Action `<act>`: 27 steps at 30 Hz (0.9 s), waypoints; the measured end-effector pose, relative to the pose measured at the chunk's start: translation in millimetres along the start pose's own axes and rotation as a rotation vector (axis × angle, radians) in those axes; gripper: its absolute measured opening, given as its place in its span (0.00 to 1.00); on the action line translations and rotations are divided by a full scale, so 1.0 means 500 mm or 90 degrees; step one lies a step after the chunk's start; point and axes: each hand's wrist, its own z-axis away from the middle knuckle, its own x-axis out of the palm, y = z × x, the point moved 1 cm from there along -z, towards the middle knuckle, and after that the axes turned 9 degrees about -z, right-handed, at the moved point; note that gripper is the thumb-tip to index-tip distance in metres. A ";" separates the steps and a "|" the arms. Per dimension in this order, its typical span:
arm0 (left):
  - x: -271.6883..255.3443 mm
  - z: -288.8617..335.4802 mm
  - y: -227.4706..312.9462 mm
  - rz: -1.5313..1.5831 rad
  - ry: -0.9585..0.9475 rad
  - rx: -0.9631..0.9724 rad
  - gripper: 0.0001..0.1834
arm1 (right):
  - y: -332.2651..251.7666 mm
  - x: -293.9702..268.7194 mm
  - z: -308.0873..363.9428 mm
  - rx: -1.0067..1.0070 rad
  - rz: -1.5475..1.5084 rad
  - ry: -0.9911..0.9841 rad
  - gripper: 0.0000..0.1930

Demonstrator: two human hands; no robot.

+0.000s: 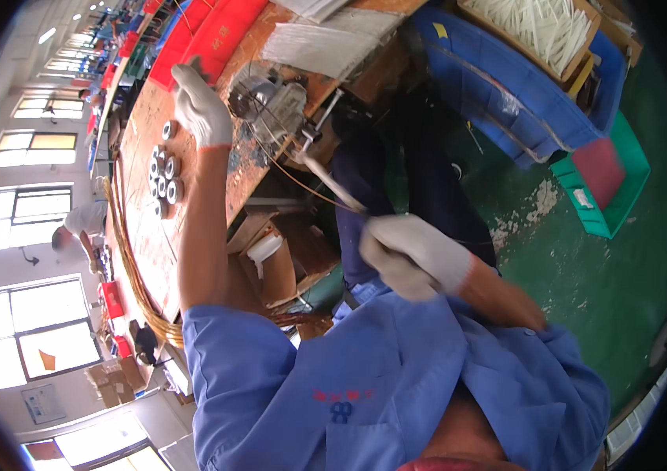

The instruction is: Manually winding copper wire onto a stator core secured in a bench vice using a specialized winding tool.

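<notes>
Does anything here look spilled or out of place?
Yes: uneven pale patches show on the green floor, between the dark trousers and the green bin. They break up the plain floor, like spilled scraps or worn paint; I can't tell which.

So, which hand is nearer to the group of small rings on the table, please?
Left. The left hand is close beside the rings; the right hand is farther away, off the table, near the lap.
</notes>
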 end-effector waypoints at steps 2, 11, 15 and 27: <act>0.025 0.104 0.038 -0.358 0.162 0.601 0.43 | 0.060 -0.077 0.142 -0.033 0.148 0.089 0.20; 0.138 0.068 0.211 -0.251 -0.189 0.485 0.18 | 0.052 -0.177 0.256 -0.096 -0.028 0.271 0.21; 0.103 -0.073 0.156 0.024 -0.082 0.043 0.24 | -0.044 -0.040 -0.018 -0.058 0.103 0.009 0.24; 0.004 -0.029 0.025 -0.187 -0.030 0.158 0.43 | -0.013 -0.009 -0.085 -0.043 0.052 -0.019 0.21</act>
